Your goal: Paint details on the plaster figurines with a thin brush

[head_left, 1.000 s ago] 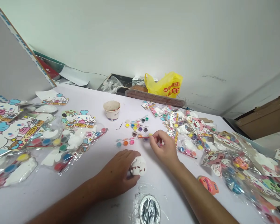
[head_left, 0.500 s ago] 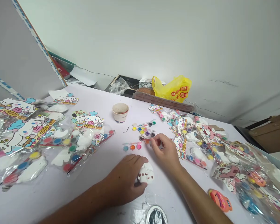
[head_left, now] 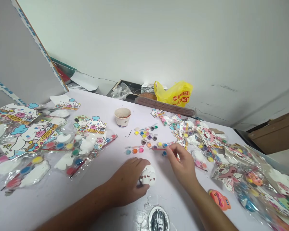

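Observation:
My left hand curls round a small white plaster figure with dark red painted marks, lying on the table; part of it is hidden under the fingers. In my right hand is a thin red paintbrush, pinched between thumb and fingers, its tip pointing left toward small paint pots. Just past the hands sit joined pots of blue, orange and pink paint, with more pots of several colours behind. A paper cup holding reddish liquid stands further back.
Clear packets of white figures and paints cover the left side and right side. A painted orange-pink figure lies right of my right forearm, a round black-and-white item at the near edge. A yellow bag rests by the wall.
My right hand has moved right with the brush, drawing away from the paint pots and uncovering some of them. My left hand keeps its hold on the figure. The camera view has shifted slightly.

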`<move>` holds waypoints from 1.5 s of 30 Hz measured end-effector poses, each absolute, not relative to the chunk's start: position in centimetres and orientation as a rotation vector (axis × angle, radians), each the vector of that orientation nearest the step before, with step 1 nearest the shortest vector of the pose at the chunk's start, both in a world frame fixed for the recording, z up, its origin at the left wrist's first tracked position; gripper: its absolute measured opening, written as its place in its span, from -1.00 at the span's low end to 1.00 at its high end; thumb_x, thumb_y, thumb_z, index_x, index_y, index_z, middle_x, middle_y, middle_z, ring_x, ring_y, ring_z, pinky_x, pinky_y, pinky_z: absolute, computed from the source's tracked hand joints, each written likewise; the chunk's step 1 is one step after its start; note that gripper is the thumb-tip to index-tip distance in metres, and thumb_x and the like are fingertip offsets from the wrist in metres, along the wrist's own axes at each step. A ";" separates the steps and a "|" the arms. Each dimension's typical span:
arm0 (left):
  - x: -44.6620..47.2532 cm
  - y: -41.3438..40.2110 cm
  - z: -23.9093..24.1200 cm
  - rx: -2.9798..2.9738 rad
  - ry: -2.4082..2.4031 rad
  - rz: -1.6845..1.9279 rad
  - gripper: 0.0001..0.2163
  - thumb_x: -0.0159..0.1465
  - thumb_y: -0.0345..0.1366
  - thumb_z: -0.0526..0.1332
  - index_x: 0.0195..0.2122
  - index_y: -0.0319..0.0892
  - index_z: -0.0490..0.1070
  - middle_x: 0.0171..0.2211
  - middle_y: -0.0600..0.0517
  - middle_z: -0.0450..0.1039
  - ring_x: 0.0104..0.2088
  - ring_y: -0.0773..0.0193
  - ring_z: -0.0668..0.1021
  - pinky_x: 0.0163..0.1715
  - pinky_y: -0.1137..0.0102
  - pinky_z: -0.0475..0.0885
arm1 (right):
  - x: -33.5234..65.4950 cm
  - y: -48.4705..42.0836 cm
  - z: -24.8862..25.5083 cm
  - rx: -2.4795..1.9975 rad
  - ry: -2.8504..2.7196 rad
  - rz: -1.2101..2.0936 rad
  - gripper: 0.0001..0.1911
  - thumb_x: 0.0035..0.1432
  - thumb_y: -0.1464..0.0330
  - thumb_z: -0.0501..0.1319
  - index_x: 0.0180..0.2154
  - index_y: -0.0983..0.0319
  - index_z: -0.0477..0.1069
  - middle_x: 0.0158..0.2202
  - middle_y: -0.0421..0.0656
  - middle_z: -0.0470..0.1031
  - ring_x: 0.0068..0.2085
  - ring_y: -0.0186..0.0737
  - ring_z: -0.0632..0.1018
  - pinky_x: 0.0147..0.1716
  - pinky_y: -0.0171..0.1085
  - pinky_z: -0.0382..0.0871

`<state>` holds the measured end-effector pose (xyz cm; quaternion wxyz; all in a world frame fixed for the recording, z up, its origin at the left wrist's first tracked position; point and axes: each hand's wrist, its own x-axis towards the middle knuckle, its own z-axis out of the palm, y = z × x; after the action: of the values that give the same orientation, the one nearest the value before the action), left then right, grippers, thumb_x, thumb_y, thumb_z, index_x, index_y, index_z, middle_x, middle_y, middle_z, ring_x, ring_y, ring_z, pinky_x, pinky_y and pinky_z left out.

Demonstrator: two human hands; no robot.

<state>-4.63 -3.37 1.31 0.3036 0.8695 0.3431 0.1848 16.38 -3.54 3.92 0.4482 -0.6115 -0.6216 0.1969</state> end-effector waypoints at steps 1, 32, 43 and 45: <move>-4.6 -3.3 1.2 2.300 0.909 0.493 -0.63 0.13 -0.38 0.18 -0.02 -0.12 0.21 -0.09 -0.07 0.39 -0.09 0.04 0.42 -0.07 0.14 0.33 | 16.8 -4.5 3.9 -1.516 -1.501 0.526 -0.68 0.26 0.19 0.12 -0.50 0.18 0.25 -0.55 -0.24 0.24 -0.47 -0.26 0.28 -0.45 -0.28 0.18; -4.5 -3.2 1.7 2.272 0.932 0.395 -0.61 0.18 -0.36 0.21 0.04 -0.08 0.20 -0.06 -0.01 0.40 -0.06 0.07 0.43 -0.04 0.18 0.32 | 18.9 -9.6 1.1 -1.533 -1.387 1.099 -0.66 0.23 0.09 0.15 -0.42 0.21 0.33 -0.54 -0.30 0.12 -0.48 -0.30 0.17 -0.49 -0.32 0.06; -4.6 -3.2 1.6 2.266 0.923 0.382 -0.59 0.19 -0.35 0.22 0.05 -0.06 0.18 -0.05 0.03 0.38 -0.04 0.09 0.41 -0.02 0.20 0.30 | 19.0 -9.8 0.6 -1.503 -1.384 1.108 -0.68 0.25 0.11 0.15 -0.40 0.21 0.33 -0.54 -0.30 0.12 -0.48 -0.31 0.16 -0.48 -0.33 0.06; -4.6 -3.1 1.7 2.262 0.925 0.374 -0.60 0.19 -0.35 0.22 0.05 -0.06 0.19 -0.05 0.03 0.38 -0.04 0.09 0.41 -0.02 0.20 0.30 | 19.0 -9.8 0.6 -1.511 -1.376 1.116 -0.68 0.25 0.10 0.15 -0.40 0.21 0.33 -0.53 -0.29 0.13 -0.47 -0.30 0.17 -0.48 -0.33 0.07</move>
<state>-4.59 -3.11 1.71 0.3285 0.8641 0.3536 0.1428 18.97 -9.79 0.60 0.3954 -0.5959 -0.5428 0.4403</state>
